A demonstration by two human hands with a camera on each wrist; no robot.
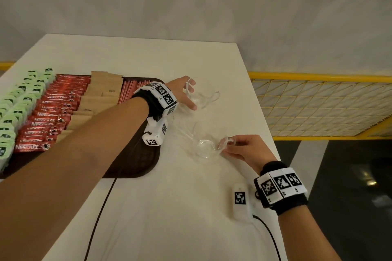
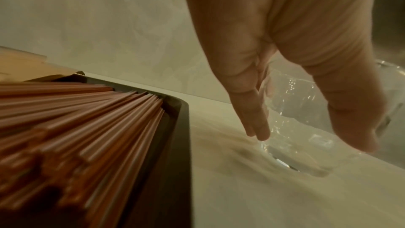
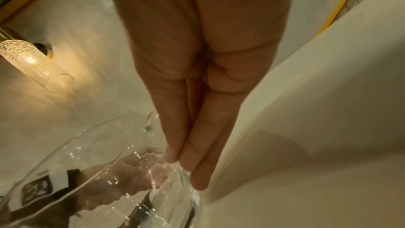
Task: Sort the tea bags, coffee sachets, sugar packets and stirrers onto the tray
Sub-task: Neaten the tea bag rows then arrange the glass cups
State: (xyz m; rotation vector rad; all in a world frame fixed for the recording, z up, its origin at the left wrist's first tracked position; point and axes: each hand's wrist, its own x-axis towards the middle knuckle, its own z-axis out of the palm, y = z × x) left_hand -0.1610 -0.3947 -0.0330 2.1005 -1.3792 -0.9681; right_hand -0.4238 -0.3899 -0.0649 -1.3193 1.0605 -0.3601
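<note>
Table [image 1: 161, 207] carries all; tray [image 1: 146, 163] at nine o'clock holds tea bags [image 1: 20, 99], coffee sachets [image 1: 57, 104], sugar packets [image 1: 99, 93], stirrers [image 1: 131, 89]; left hand [image 1: 183, 91] grips far cup [image 1: 201, 96] at twelve; right hand [image 1: 246, 150] pinches near cup [image 1: 209, 144] by its handle at three.

The head view looks steeply down from above onto the white table [image 1: 161, 207], taking in both forearms. The left wrist view runs close along the left hand [image 2: 274, 49], low over the tray [image 2: 181, 127] corner. The right wrist view looks along the right hand [image 3: 197, 58], very near a glass cup [image 3: 98, 171]. All three share the table
</note>
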